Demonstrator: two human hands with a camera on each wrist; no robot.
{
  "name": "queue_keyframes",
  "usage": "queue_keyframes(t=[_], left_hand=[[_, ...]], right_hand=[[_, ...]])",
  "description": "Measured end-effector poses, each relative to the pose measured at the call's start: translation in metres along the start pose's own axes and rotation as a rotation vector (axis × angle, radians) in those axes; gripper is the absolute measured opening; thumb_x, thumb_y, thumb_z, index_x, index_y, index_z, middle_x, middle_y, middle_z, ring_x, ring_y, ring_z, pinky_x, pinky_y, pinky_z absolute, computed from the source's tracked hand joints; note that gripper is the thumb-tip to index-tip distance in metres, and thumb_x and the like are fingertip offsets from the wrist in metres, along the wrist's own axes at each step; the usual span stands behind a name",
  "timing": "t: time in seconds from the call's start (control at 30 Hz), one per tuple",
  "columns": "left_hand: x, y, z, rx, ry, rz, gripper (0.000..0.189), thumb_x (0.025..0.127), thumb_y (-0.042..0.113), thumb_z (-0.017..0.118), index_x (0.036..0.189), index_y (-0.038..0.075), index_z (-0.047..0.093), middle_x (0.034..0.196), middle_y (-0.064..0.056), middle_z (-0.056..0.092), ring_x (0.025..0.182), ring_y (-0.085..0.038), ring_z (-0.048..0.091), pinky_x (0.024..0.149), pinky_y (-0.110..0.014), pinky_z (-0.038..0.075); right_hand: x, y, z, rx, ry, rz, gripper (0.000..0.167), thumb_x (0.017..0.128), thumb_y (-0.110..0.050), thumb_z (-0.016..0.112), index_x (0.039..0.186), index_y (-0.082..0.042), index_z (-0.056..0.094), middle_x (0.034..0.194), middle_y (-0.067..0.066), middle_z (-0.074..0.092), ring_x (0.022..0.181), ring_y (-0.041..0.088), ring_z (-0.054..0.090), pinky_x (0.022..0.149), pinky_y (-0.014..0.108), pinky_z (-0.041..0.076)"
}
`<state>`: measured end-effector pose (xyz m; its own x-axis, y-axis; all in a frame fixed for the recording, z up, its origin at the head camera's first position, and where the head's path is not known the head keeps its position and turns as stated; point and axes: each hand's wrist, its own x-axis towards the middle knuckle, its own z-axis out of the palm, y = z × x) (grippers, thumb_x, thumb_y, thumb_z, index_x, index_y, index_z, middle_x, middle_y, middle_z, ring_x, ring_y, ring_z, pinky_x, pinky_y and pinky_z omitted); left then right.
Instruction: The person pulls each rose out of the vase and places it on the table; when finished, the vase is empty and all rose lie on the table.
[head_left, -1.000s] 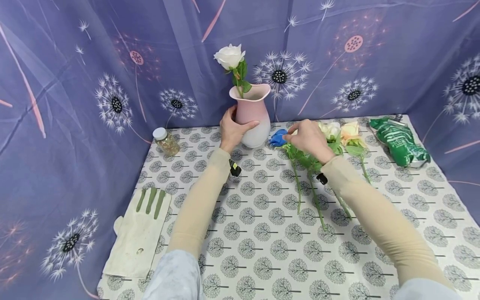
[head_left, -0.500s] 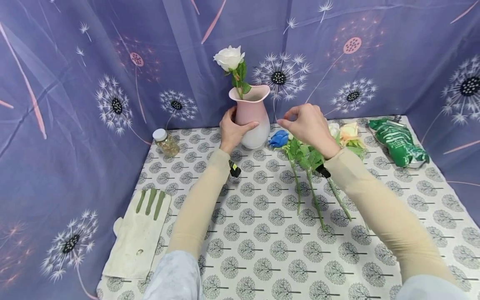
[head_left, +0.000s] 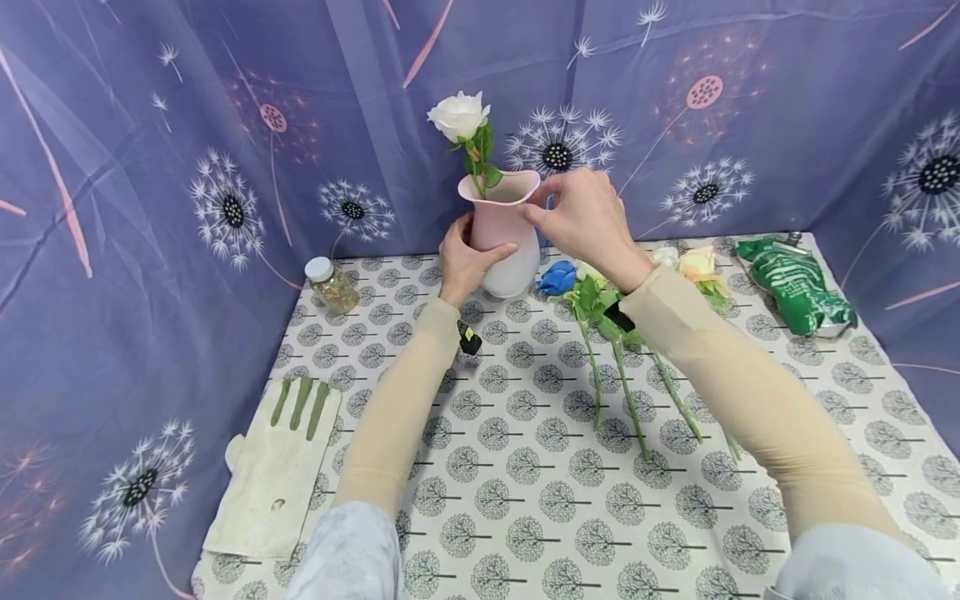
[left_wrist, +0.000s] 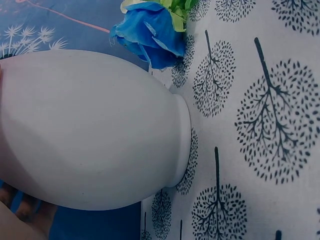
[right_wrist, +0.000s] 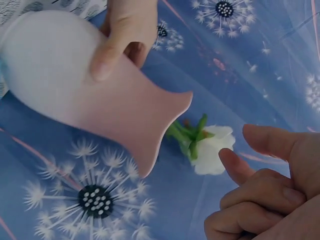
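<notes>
A vase [head_left: 507, 229], pink above and white below, stands upright near the back of the table. My left hand [head_left: 467, 260] grips its side, thumb across the front. In the right wrist view that thumb lies along the vase [right_wrist: 65, 65]. One white rose [head_left: 460, 117] leans out of the vase mouth to the left. My right hand [head_left: 585, 218] is beside the right of the rim. The right wrist view shows this hand [right_wrist: 270, 190] apart from the vase, thumb and index finger parted, other fingers curled, nothing held. Below it lies a blue rose [head_left: 557, 277].
More roses, including a pale yellow one [head_left: 699, 263], lie right of the vase, stems toward the front. A green package [head_left: 798, 283] sits at the back right. A jar with a white lid [head_left: 332, 286] and a pair of gloves [head_left: 273, 475] are at the left.
My right hand has risen from the roses on the table and moved left to the vase rim. The left hand and the vase have stayed in place.
</notes>
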<state>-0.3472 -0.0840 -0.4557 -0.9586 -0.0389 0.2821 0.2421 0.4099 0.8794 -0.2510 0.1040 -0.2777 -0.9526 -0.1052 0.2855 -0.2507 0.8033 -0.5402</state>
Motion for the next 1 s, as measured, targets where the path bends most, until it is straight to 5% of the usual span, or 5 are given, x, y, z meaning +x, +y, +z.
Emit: queue_keyframes(t=[0.27, 0.63, 0.77, 0.9, 1.0], left_hand=[[0.002, -0.003, -0.002, 0.014, -0.002, -0.008, 0.097, 0.073, 0.049, 0.102, 0.153, 0.016, 0.058, 0.153, -0.006, 0.066, 0.137, -0.024, 0.065, 0.118, -0.039, 0.052], [0.003, -0.004, -0.005, 0.037, -0.007, 0.016, 0.097, 0.071, 0.052, 0.101, 0.152, 0.018, 0.06, 0.151, -0.005, 0.068, 0.133, -0.025, 0.067, 0.116, -0.043, 0.053], [0.004, -0.004, -0.004, 0.062, -0.005, 0.028, 0.096, 0.072, 0.051, 0.101, 0.151, 0.017, 0.06, 0.15, -0.006, 0.068, 0.134, -0.025, 0.067, 0.117, -0.042, 0.052], [0.004, -0.004, -0.004, 0.064, -0.005, 0.036, 0.095, 0.073, 0.05, 0.101, 0.152, 0.017, 0.059, 0.151, -0.006, 0.068, 0.135, -0.026, 0.066, 0.118, -0.042, 0.052], [0.004, -0.003, -0.004, 0.064, -0.008, 0.027, 0.096, 0.073, 0.05, 0.101, 0.153, 0.018, 0.059, 0.152, -0.006, 0.067, 0.136, -0.026, 0.066, 0.118, -0.042, 0.052]], right_hand=[[0.021, -0.024, 0.015, 0.019, 0.01, 0.0, 0.024, 0.101, -0.035, 0.074, 0.114, -0.02, 0.087, 0.077, 0.005, 0.074, 0.061, 0.013, 0.05, 0.045, 0.025, 0.034], [0.065, -0.031, 0.04, 0.013, 0.043, 0.072, 0.027, 0.102, -0.03, 0.067, 0.114, -0.017, 0.087, 0.106, 0.007, 0.085, 0.076, 0.021, 0.059, 0.06, 0.032, 0.043], [0.077, -0.032, 0.048, -0.001, 0.042, 0.084, 0.025, 0.102, -0.03, 0.067, 0.093, -0.018, 0.087, 0.079, 0.004, 0.076, 0.07, 0.02, 0.054, 0.058, 0.032, 0.041], [0.088, -0.033, 0.054, -0.033, 0.024, 0.103, 0.037, 0.1, -0.028, 0.066, 0.064, -0.018, 0.065, 0.054, -0.004, 0.045, 0.064, 0.019, 0.042, 0.056, 0.032, 0.034], [0.095, -0.034, 0.058, -0.072, -0.001, 0.121, 0.04, 0.095, -0.023, 0.065, 0.057, -0.021, 0.053, 0.05, -0.007, 0.036, 0.063, 0.018, 0.041, 0.056, 0.033, 0.036]])
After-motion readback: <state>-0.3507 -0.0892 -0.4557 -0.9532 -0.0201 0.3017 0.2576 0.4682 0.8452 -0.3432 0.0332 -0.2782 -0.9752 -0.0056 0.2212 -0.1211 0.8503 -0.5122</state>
